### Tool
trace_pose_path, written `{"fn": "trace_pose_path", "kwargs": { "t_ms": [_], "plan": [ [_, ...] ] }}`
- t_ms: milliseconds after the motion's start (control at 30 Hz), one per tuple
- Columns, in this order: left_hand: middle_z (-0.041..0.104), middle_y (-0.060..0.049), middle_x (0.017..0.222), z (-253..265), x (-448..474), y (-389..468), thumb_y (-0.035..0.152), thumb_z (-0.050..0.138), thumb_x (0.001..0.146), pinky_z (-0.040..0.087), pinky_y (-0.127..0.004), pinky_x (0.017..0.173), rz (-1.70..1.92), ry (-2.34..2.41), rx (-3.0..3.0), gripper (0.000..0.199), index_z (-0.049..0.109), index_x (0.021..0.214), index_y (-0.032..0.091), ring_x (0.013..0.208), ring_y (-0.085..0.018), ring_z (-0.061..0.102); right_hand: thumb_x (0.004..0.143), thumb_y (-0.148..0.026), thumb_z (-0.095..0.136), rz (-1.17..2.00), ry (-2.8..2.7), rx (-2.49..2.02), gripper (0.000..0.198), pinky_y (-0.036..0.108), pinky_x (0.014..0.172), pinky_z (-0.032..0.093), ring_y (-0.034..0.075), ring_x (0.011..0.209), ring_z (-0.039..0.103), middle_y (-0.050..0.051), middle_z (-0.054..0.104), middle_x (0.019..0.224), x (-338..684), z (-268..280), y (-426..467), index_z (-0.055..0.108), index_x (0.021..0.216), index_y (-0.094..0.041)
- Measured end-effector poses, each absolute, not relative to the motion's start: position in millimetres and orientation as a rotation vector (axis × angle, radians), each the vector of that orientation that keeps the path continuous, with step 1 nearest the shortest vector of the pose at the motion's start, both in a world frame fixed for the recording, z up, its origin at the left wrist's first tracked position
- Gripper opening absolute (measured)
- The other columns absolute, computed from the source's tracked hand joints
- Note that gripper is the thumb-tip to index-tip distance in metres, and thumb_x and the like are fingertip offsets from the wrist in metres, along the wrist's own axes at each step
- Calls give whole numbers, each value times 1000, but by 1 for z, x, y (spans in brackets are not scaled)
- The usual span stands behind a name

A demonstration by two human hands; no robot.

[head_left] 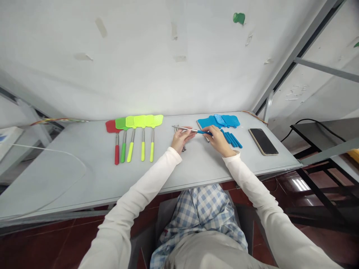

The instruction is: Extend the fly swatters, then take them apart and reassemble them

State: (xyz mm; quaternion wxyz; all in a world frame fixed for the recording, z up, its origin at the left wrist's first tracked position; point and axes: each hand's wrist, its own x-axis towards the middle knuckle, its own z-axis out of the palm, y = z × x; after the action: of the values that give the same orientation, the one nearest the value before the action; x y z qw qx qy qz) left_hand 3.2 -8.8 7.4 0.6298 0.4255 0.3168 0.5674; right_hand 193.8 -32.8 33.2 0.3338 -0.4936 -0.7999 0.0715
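A thin metal rod [182,128] with a blue handle [203,132] at its right end is held level just above the table, between my two hands. My left hand [180,141] has its fingers closed round the rod. At the other end, my right hand [218,140] grips the blue handle. Under my left hand, a few more metal rods [184,148] lie partly hidden. Blue fly swatter heads [208,122] overlap behind my right hand, and several loose blue handles [236,139] lie side by side to its right.
Fly swatters with red [113,126], green [121,123] and yellow [143,121] heads lie in a row on the grey table [92,164], left of my hands. A phone [263,141] rests at the right. The white wall [134,74] rises behind the table, beside a metal frame [291,56].
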Motion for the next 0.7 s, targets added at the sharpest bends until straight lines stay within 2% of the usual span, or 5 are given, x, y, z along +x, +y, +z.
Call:
{"fn": "trace_pose_path", "kwargs": {
  "t_ms": [200,433,567,633,700],
  "plan": [
    [72,-6,94,7,6,-11,46,71,76,52,-38,92,1252,719,978,40,55,100,19,94,-20,70,97,-33,40,312,-2075,-1182,27,33,87,44,21,98,56,9,62,106,179,34,-32,59,112,-20],
    [57,6,68,17,-2,-5,60,57,82,55,-27,68,1379,720,953,40,46,98,25,66,-12,68,98,-39,36,250,-2095,-1422,36,31,88,42,21,104,56,12,62,111,194,38,9,58,113,-15],
    [44,9,62,28,-10,-3,63,47,87,37,-16,40,1452,793,955,41,48,112,30,39,-4,44,90,-44,54,33,-2164,-1867,53,40,95,37,32,117,50,24,56,123,196,25,30,49,126,-5],
    [44,8,63,32,-15,-1,61,46,88,25,-17,34,1464,852,1018,42,51,116,31,37,-4,33,87,-47,57,9,-2200,-1991,60,41,94,37,35,116,50,25,56,122,190,19,30,47,128,-3],
    [48,5,66,33,-21,2,59,48,88,27,-19,37,1469,927,1136,41,56,117,31,40,-5,34,87,-44,56,-27,-2195,-2041,57,40,91,39,35,113,52,24,57,120,182,17,25,48,125,-3]
  ]
}}
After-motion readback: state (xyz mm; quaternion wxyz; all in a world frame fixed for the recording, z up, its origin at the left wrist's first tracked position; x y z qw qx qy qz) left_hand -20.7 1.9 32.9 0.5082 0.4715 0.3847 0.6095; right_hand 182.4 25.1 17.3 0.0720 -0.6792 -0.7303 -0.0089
